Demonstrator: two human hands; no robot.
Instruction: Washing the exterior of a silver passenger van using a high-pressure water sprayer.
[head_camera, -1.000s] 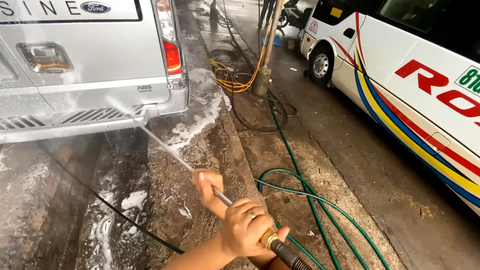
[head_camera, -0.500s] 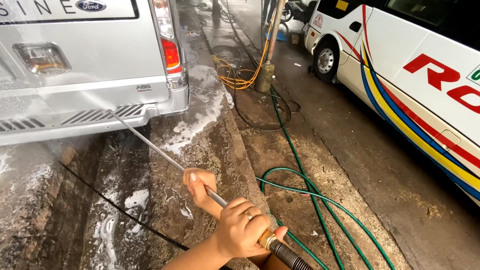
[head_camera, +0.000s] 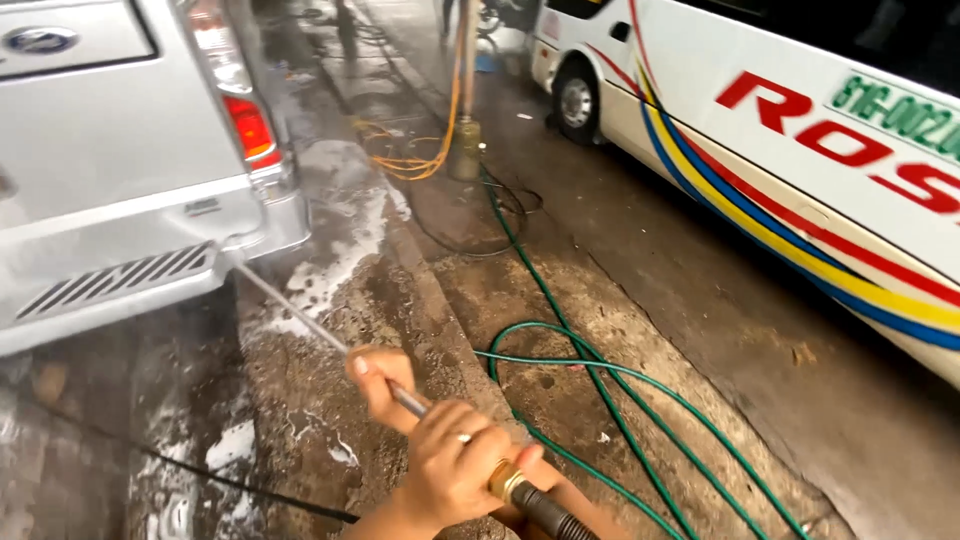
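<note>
Two hands grip a spray lance (head_camera: 300, 320) over wet, soapy concrete (head_camera: 330, 260): left hand (head_camera: 378, 385) ahead, right hand (head_camera: 455, 470) behind.

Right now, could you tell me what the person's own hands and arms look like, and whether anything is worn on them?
Both hands are bare, without gloves. The nearer hand wears a thin ring on one finger. The farther hand shows no jewellery. The visible forearm has no sleeve.

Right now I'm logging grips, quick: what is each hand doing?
Left hand: closed around the pressure washer lance, forward on the metal tube.
Right hand: closed on the lance's rear end, by the brass fitting.
</note>
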